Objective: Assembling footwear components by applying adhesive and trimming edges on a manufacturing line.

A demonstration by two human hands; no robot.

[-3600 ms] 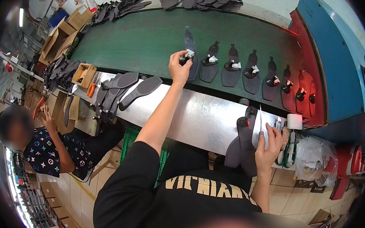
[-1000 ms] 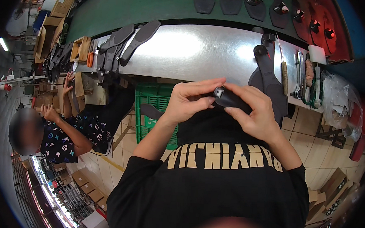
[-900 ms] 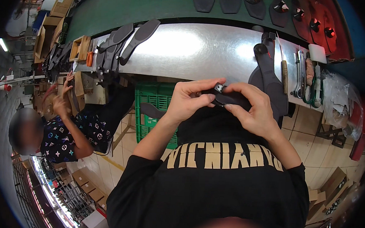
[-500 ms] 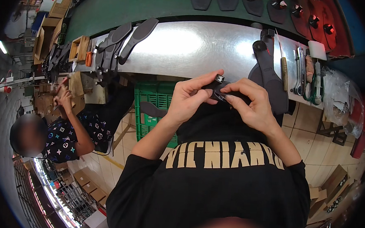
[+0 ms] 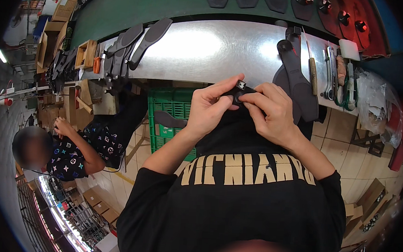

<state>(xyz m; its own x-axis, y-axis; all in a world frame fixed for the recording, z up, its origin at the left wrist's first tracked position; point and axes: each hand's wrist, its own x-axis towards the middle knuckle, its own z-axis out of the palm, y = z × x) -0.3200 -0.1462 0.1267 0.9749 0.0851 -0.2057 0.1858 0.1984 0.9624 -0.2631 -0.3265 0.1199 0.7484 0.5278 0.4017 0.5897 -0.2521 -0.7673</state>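
Note:
Above my lap, just in front of the near edge of the metal bench (image 5: 201,52), both hands are closed on a black sandal strap (image 5: 242,85) with a shiny square ornament at its upper end. My left hand (image 5: 207,109) grips it from the left, index finger along the ornament and thumb lower down. From the right, my right hand (image 5: 272,108) pinches the strap between thumb and fingers. The strap's lower part is hidden by my fingers and blends into my black shirt. Black sandal soles (image 5: 300,88) lie overlapped on the bench to the right of my hands.
More black soles (image 5: 151,37) lie at the bench's left. A knife (image 5: 313,70), scissors (image 5: 349,96) and a plastic bag (image 5: 380,107) line the right. Sandals stand on the green belt (image 5: 181,2). A green crate (image 5: 173,94) is below; a co-worker (image 5: 71,145) sits left.
My right hand has shifted slightly left and up along the strap, closer to my left hand. The co-worker has lowered their hand, and a hammer now lies on the stand.

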